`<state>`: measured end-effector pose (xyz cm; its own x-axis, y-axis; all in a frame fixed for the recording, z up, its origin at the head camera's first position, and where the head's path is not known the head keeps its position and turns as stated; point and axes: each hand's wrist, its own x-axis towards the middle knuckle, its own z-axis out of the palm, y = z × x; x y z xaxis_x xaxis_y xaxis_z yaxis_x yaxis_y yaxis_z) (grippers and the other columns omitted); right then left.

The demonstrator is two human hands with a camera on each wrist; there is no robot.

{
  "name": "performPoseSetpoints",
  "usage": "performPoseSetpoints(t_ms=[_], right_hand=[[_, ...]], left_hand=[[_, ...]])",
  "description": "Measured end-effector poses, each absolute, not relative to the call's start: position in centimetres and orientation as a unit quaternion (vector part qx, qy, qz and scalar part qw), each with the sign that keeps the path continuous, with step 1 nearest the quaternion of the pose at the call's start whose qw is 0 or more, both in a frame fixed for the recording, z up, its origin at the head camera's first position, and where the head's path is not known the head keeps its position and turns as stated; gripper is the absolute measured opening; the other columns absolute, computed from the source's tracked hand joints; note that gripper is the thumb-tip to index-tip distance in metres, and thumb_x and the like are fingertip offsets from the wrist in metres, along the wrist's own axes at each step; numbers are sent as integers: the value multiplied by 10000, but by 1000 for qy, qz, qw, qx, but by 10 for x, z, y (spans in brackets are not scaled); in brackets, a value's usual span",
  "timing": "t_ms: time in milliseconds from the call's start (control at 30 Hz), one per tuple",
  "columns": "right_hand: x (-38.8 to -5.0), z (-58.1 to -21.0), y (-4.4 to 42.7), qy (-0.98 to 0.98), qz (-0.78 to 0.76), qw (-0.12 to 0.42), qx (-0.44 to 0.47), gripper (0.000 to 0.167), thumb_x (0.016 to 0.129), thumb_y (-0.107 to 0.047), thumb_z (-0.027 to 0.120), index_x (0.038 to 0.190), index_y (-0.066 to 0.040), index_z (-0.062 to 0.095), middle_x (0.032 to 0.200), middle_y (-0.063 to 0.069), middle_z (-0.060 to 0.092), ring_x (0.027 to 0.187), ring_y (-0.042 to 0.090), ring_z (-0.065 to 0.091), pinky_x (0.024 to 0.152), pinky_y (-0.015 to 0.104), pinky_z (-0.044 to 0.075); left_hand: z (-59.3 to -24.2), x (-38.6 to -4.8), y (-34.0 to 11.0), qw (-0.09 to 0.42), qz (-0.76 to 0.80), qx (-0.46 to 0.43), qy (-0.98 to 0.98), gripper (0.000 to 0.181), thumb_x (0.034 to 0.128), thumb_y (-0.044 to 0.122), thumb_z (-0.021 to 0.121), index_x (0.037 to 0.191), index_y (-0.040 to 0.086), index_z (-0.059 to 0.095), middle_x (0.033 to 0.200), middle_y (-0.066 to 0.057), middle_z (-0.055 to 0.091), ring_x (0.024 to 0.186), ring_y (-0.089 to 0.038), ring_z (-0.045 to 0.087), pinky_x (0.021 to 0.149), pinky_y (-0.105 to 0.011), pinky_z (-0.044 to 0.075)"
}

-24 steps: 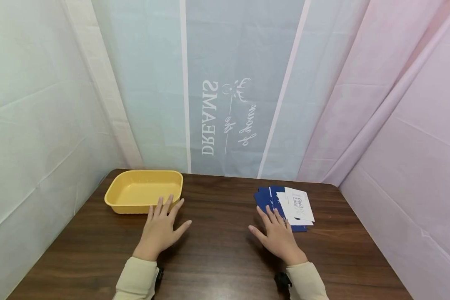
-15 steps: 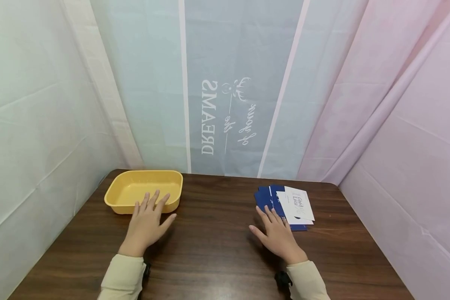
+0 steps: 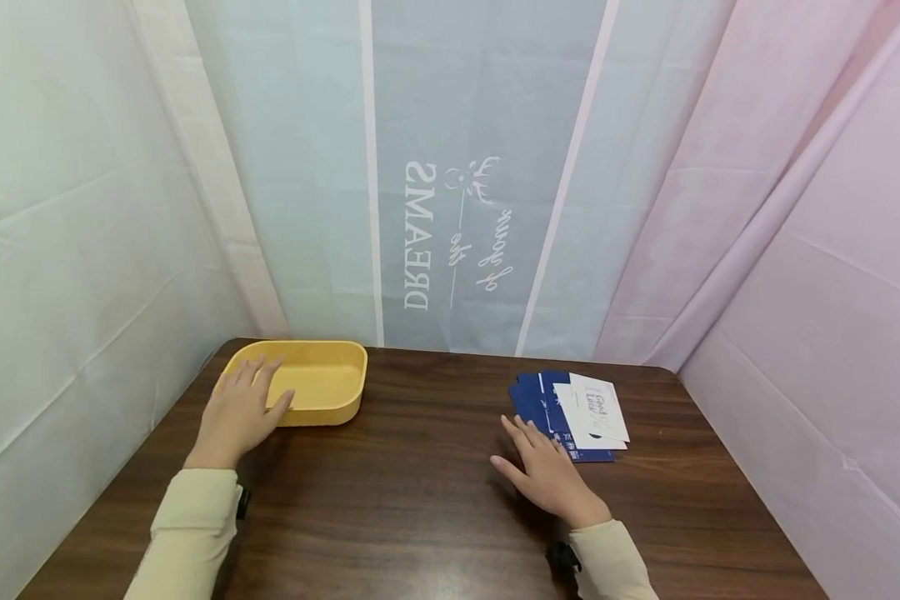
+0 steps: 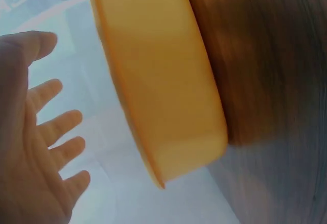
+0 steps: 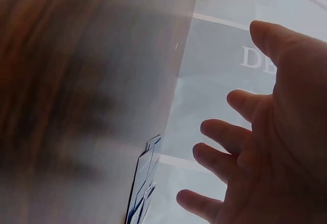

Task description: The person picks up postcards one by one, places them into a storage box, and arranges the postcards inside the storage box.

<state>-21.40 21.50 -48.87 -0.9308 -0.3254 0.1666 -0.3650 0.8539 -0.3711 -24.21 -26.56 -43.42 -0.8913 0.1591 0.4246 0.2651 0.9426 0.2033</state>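
A yellow plastic basin point(image 3: 322, 385) sits at the table's back left. My left hand point(image 3: 234, 414) is over its near left side with fingers spread. In the left wrist view a gap shows between the fingers point(image 4: 61, 127) and the basin wall point(image 4: 158, 81), and nothing is held. At the right lies a loose pile of blue cards point(image 3: 532, 400) with white cards point(image 3: 594, 412) on top, one lettered "Good Luck". My right hand point(image 3: 547, 477) hovers at the pile's near left edge, its fingers spread and holding nothing. The right wrist view shows the cards point(image 5: 143, 183) edge-on, apart from the hand.
The dark wooden table point(image 3: 420, 500) reaches back to a grey-blue curtain point(image 3: 480, 100) with mirrored white lettering. Pale fabric walls point(image 3: 67, 250) stand on both sides. A stretch of bare tabletop lies between basin and cards.
My left hand has moved left and slightly forward, from the basin's near right side to its near left. My right hand has shifted only slightly. Basin and cards have not moved.
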Motion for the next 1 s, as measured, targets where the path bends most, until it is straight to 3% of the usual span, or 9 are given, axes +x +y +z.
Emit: performPoseSetpoints(t_ms=[333,533,633,800,1000], right_hand=[[-211,-477,200,-959,200,38,195,712,995,-562,526,1561,-156,381,1577,157,361,1437,412,314,1055,736,272],[-211,-473,192,-959,199,14,204,725,998,-585,500,1570,-160,364,1591,158,333,1456,397,280,1078,722,250],[-211,-473,188,-956,201,19,212,720,996,-579,510,1563,-156,378,1580,161,353,1446,406,296,1068,729,258],[-212,-474,184,-953,200,19,227,711,999,-564,516,1561,-151,380,1573,167,364,1437,413,312,1060,735,266],[-212,-474,178,-952,195,8,237,719,1004,-591,480,1566,-157,371,1577,163,357,1450,398,295,1089,707,253]], left_hand=[[-435,-264,-300,211,-139,-80,-964,557,1017,297,573,1434,-53,455,1400,-388,429,1287,-608,353,1000,-775,281],[-440,-277,-312,206,-162,-55,-964,613,1018,261,554,1464,-121,377,1403,-424,388,1271,-636,331,1005,-779,258],[-443,-285,-316,199,-174,-48,-963,636,1020,245,538,1467,-157,334,1391,-447,370,1234,-633,361,987,-756,309],[-444,-294,-322,130,-200,-16,-971,688,1041,291,469,1486,-181,239,1386,-473,312,1194,-644,373,910,-747,381],[-440,-302,-327,35,-231,28,-972,707,1073,341,282,1495,-202,119,1426,-491,213,1267,-645,293,992,-734,326]])
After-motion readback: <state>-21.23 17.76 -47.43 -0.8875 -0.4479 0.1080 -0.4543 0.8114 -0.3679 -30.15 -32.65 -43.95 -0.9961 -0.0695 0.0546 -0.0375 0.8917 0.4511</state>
